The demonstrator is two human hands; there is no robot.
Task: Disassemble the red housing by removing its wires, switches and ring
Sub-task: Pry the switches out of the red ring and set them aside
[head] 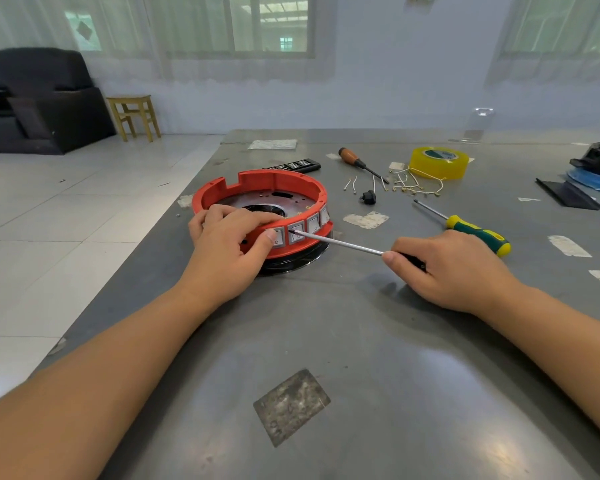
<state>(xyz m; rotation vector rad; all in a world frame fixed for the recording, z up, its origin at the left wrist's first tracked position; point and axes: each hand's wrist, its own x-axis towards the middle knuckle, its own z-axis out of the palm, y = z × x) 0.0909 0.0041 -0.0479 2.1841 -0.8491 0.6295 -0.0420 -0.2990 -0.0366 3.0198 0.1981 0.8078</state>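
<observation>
The round red housing (pixel 278 183) sits on the grey table (pixel 361 341), resting on a black ring (pixel 302 259). Several grey rocker switches (pixel 313 224) line its near wall. My left hand (pixel 229 251) grips the housing's near rim, fingers curled over the top edge and thumb against the wall beside a switch. My right hand (pixel 454 268) holds a screwdriver (pixel 340 244) by its black handle. The thin metal shaft points left, and its tip touches the edge of a switch (pixel 296 233). Loose removed wires (pixel 413 185) lie behind on the table.
A green-and-yellow screwdriver (pixel 471 230), a wooden-handled tool (pixel 355 161), a yellow tape roll (pixel 439 162), a small black part (pixel 368 196) and a black bit case (pixel 295 166) lie behind the housing. Black and blue items (pixel 593 171) sit far right. The table's left edge drops to tiled floor.
</observation>
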